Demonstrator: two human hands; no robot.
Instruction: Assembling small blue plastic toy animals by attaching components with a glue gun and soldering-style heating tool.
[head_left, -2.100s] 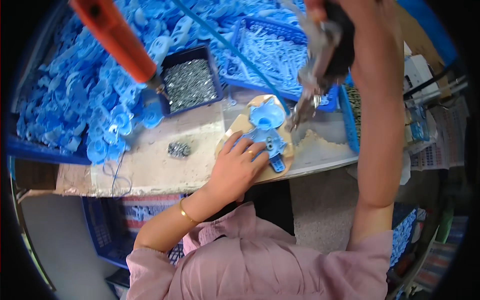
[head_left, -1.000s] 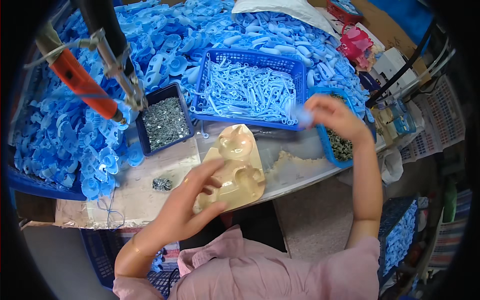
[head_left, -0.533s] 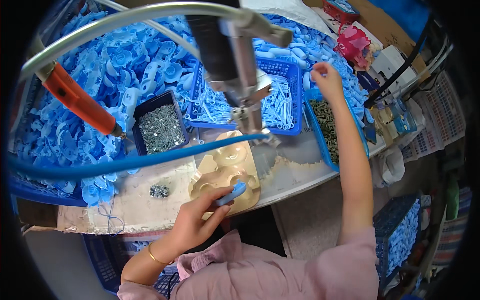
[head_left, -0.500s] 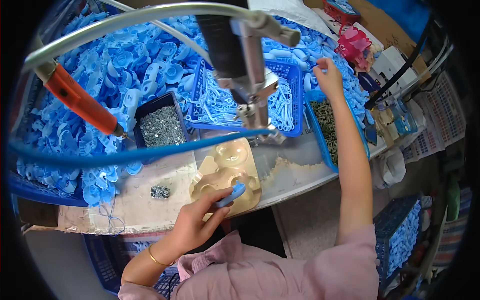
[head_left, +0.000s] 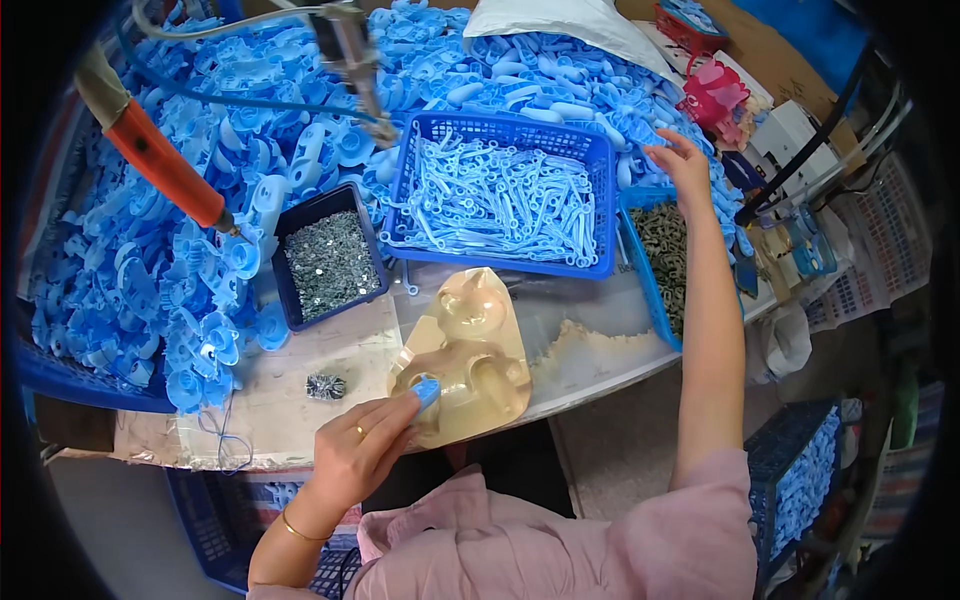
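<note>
My left hand (head_left: 355,445) is closed on a small blue plastic part (head_left: 428,389), pinching it over the lower left of a yellowish see-through moulded holder (head_left: 480,350). Whether the part touches the holder is hard to see. My right arm stretches forward over the blue tray of small dark metal pieces (head_left: 660,240). Beyond the tray, my right hand (head_left: 688,172) is open, its fingers bent and apart, beside the right end of a heap of blue plastic parts (head_left: 500,75). I see nothing held in it.
A blue basket of light-blue link-shaped pieces (head_left: 610,225) stands behind the holder. Left of it sits a dark box of small metal bits (head_left: 330,265). An orange hand tool (head_left: 160,160) and a metal tool on hoses (head_left: 352,60) hang overhead. A bristly metallic bundle (head_left: 325,386) lies left.
The hanging metal tool has swung up and left, uncovering the basket. My left hand has turned palm down, bringing the part over the holder's lower left. My right hand has shifted slightly right and its fingers have parted.
</note>
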